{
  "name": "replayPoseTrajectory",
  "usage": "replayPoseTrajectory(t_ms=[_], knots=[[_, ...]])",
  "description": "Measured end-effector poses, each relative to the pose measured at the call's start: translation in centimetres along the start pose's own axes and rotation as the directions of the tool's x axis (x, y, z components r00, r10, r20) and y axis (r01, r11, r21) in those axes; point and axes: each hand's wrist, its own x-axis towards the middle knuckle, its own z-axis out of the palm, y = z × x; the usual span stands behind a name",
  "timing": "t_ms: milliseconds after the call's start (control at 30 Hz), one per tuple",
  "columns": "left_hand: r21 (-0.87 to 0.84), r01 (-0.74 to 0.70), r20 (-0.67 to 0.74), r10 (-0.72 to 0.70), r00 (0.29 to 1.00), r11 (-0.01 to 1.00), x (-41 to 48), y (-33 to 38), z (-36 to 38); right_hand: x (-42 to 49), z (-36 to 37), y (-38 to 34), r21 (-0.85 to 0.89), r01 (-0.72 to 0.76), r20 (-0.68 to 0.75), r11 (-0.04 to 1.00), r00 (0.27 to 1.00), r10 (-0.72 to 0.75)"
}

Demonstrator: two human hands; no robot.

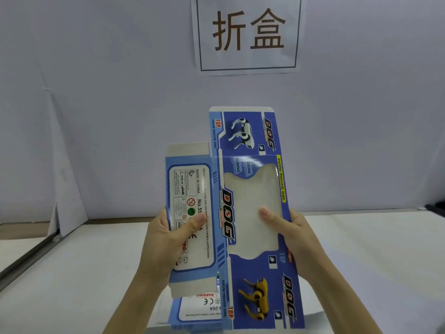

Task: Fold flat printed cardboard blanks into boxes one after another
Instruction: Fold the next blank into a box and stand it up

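Observation:
I hold a flat blue printed cardboard blank (250, 145) upright in front of me, with "DOG" lettering, robot-dog pictures and a clear window in its middle panel. My left hand (166, 239) grips its left side panel, thumb across the white label. My right hand (291, 235) grips the right edge, thumb pressing on the window. Below the held blank, more blanks (192, 314) of the same print lie flat on the table.
A white table (373, 261) stretches left and right of my arms. A pale wall stands behind it with a paper sign (248, 32) bearing two large characters. A metal rail (29, 259) runs along the table's left side.

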Motion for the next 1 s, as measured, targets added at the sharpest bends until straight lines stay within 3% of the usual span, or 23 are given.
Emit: replayPoseTrajectory(t_ms=[300, 367, 433, 467, 500, 533, 600, 700, 800, 900, 1000], knots=[[0.076, -0.017, -0.036, 0.019, 0.999, 0.997, 0.4, -0.5, 0.0, -0.2, 0.5, -0.3, -0.004, 0.014, 0.004, 1.000, 1.000, -0.014], [0.258, -0.025, -0.088, 0.049, 0.995, 0.966, 0.2, -0.5, 0.4, -0.4, 1.0, -0.5, -0.025, 0.075, -0.024, 0.997, 0.997, -0.076], [0.543, -0.111, -0.126, 0.212, 0.969, 0.832, -0.3, -0.2, 0.9, -0.6, 1.9, -0.7, -0.055, 0.176, -0.062, 0.983, 0.982, -0.179], [0.598, -0.207, -0.076, 0.312, 0.947, 0.775, -0.7, 0.1, 1.2, -0.7, 2.5, -0.8, -0.056, 0.220, -0.056, 0.974, 0.973, -0.223], [0.574, -0.294, 0.004, 0.356, 0.934, 0.764, -1.1, 0.4, 1.5, -0.9, 3.1, -0.8, -0.055, 0.263, -0.021, 0.963, 0.964, -0.264], [0.476, -0.329, 0.090, 0.328, 0.941, 0.816, -1.5, 0.8, 2.0, -1.1, 3.8, -0.7, -0.075, 0.307, 0.039, 0.949, 0.952, -0.305], [0.202, -0.249, 0.163, 0.218, 0.962, 0.947, -2.1, 1.3, 2.9, -1.7, 5.0, -0.4, -0.141, 0.370, 0.197, 0.918, 0.919, -0.341], [-0.064, -0.133, -0.021, 0.132, 0.991, 0.989, -2.1, 1.6, 2.7, -2.3, 5.7, -0.3, -0.228, 0.411, 0.357, 0.883, 0.879, -0.316], [-0.147, -0.098, -0.091, 0.085, 0.992, 0.984, -1.1, 2.0, 1.2, -2.0, 4.8, -0.9, -0.327, 0.516, 0.236, 0.792, 0.856, -0.460], [-0.180, -0.053, -0.068, 0.041, 0.997, 0.982, -0.7, 2.0, 0.0, -1.3, 3.5, -1.1, -0.285, 0.467, 0.018, 0.837, 0.876, -0.482], [-0.098, -0.077, -0.039, 0.073, 0.997, 0.992, -0.6, 2.0, -0.3, -0.9, 2.4, -1.5, -0.230, 0.419, -0.009, 0.879, 0.902, -0.432]])
